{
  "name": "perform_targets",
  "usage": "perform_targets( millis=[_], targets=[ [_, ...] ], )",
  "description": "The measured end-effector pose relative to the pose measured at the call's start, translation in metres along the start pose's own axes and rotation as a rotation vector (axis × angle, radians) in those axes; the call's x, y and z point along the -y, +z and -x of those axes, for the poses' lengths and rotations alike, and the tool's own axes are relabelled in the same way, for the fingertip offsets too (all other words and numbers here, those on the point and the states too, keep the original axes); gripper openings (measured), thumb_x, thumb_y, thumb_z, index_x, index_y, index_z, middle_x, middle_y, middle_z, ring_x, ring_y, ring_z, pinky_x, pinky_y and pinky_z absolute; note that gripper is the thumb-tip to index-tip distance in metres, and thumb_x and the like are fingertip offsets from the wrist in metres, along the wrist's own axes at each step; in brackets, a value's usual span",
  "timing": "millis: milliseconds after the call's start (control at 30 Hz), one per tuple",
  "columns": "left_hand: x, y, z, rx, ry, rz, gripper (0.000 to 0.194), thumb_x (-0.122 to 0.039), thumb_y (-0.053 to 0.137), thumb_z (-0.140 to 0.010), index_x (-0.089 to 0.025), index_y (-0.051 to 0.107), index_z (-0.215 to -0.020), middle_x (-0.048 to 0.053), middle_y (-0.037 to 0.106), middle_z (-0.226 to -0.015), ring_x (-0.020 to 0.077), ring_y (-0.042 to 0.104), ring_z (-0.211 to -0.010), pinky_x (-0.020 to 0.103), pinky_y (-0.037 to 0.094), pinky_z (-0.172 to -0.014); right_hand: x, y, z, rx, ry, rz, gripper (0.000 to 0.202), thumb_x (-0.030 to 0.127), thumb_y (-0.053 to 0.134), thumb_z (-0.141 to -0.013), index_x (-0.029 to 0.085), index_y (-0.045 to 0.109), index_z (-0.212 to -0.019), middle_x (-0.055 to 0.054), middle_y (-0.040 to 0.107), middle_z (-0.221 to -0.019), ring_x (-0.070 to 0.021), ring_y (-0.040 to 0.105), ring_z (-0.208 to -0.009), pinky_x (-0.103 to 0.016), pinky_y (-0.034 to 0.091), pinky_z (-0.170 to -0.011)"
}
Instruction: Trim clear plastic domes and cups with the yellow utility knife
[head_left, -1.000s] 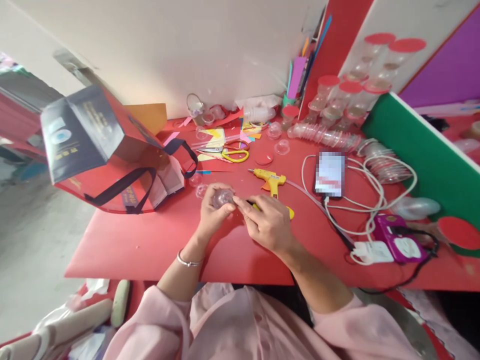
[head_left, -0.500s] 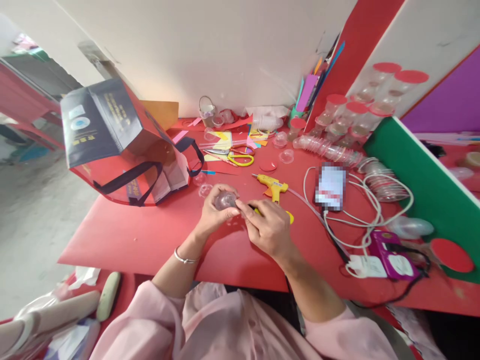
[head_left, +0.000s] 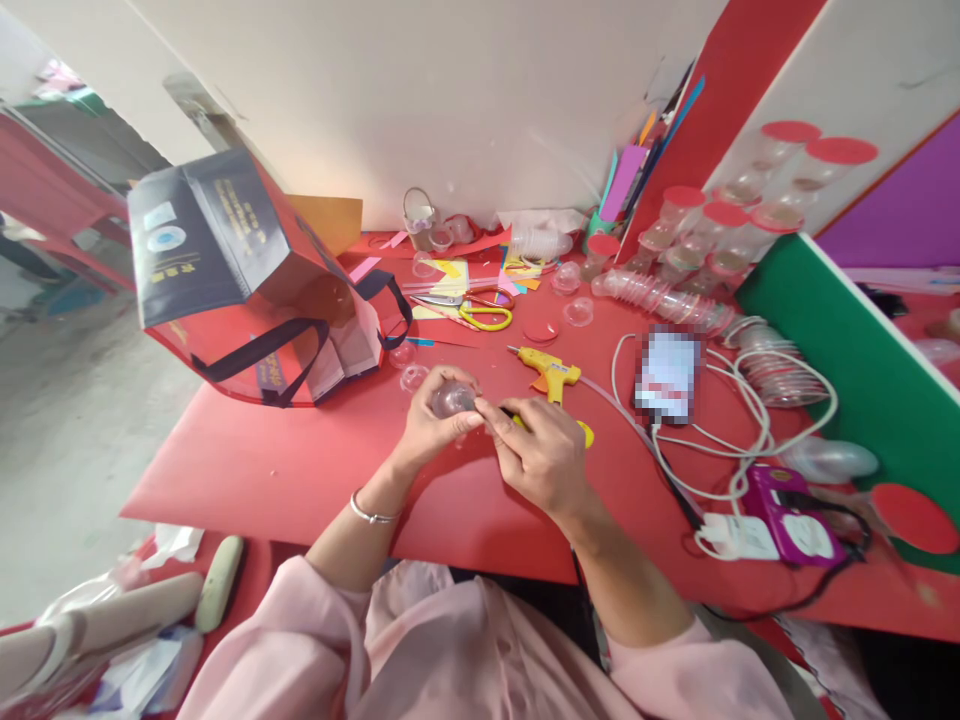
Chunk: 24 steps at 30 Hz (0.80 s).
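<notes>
My left hand (head_left: 439, 425) is closed around a small clear plastic cup (head_left: 452, 399), its opening hidden from me. In my right hand (head_left: 544, 450) is a yellow-and-black utility knife (head_left: 587, 433); most of its handle is covered by my fingers. The knife's tip meets the right side of the cup, close to my left thumb. Just behind my right hand lies a yellow hot glue gun (head_left: 551, 372). Two clear plastic pieces (head_left: 414, 377) rest beyond my left hand.
A red and dark-blue bag (head_left: 247, 290) stands at left. Scissors (head_left: 480, 308) and paper scraps lie at the back. A phone (head_left: 666, 375) with white cables (head_left: 757, 440) sits to the right, near stacked clear cups (head_left: 667, 300) and a green divider (head_left: 847, 350).
Both hands stay at the cup with almost no movement. The view has shifted slightly, so the table things appear a little further right.
</notes>
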<state>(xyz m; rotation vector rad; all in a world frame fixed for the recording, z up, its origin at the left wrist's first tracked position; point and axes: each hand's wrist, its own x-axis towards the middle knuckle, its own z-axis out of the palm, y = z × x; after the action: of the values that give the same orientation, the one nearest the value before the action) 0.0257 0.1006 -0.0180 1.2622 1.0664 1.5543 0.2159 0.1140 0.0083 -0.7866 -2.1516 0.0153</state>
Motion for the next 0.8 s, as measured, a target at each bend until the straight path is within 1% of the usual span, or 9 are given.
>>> perform_targets(
  millis=[167, 300, 500, 667, 800],
  targets=[
    [-0.0004, -0.0005, 0.0008, 0.012, -0.009, 0.021, 0.049, -0.040, 0.091, -0.068, -0.021, 0.063, -0.104, 0.005, 0.066, -0.098, 0.0163, 0.063, -0.082, 0.027, 0.050, -0.072, 0.0001, -0.0018, -0.0008, 0.008, -0.009, -0.013, 0.038, 0.016, 0.061, -0.092, 0.027, 0.072, -0.127, -0.004, 0.072, -0.094, -0.0164, 0.063, -0.086, -0.030, 0.045, -0.077],
    [-0.0015, -0.0001, 0.0014, 0.022, -0.021, 0.041, 0.047, -0.039, 0.090, -0.070, -0.020, 0.063, -0.103, 0.005, 0.065, -0.097, 0.0153, 0.061, -0.081, 0.026, 0.049, -0.070, 0.0007, -0.0014, -0.0012, 0.000, -0.010, -0.010, 0.038, 0.016, 0.061, -0.092, 0.027, 0.072, -0.127, -0.004, 0.072, -0.094, -0.0163, 0.062, -0.084, -0.030, 0.046, -0.077],
    [-0.0013, 0.0020, 0.0029, 0.002, -0.064, 0.039, 0.044, -0.041, 0.089, -0.071, -0.020, 0.063, -0.100, 0.004, 0.066, -0.094, 0.0141, 0.059, -0.074, 0.024, 0.047, -0.064, 0.0016, 0.0010, -0.0004, -0.012, 0.008, -0.014, 0.038, 0.016, 0.061, -0.093, 0.028, 0.072, -0.127, -0.003, 0.073, -0.094, -0.0155, 0.062, -0.084, -0.030, 0.046, -0.077],
    [-0.0005, 0.0028, 0.0039, 0.001, -0.058, 0.042, 0.041, -0.040, 0.087, -0.074, -0.020, 0.064, -0.101, 0.004, 0.066, -0.095, 0.0135, 0.059, -0.074, 0.024, 0.047, -0.063, 0.0005, 0.0008, 0.0012, 0.000, 0.022, -0.017, 0.041, 0.017, 0.061, -0.094, 0.031, 0.070, -0.131, -0.003, 0.072, -0.095, -0.0155, 0.062, -0.085, -0.030, 0.046, -0.078],
    [-0.0003, 0.0031, 0.0038, 0.006, -0.048, 0.061, 0.046, -0.043, 0.088, -0.071, -0.020, 0.063, -0.103, 0.005, 0.065, -0.097, 0.0146, 0.060, -0.078, 0.025, 0.048, -0.066, 0.0005, -0.0001, 0.0013, 0.008, 0.016, -0.024, 0.040, 0.018, 0.061, -0.094, 0.031, 0.070, -0.131, -0.003, 0.072, -0.095, -0.0152, 0.062, -0.085, -0.030, 0.046, -0.078]
  ],
)
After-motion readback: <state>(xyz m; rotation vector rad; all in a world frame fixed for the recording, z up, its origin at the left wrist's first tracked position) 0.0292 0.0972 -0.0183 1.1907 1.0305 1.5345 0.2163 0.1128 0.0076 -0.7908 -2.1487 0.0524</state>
